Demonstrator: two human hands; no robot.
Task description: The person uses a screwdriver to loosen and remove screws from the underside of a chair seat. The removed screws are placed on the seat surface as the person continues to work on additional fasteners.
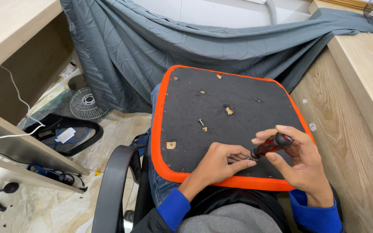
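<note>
Marble floor w/ clutter, wood desks either side; seat pan lies underside-up across person's lap, black fabric, orange edge. Right hand closed round red/black screwdriver, tip down near front edge. Left hand pinches at tip, fingers curled; what's under them can't be seen. Driver looks light, stiff, grippy handle. Pan prob rigid, bulky—hold by rim. Loose bolt mid-pan. No containers seen. Grey cloth beyond.
</note>
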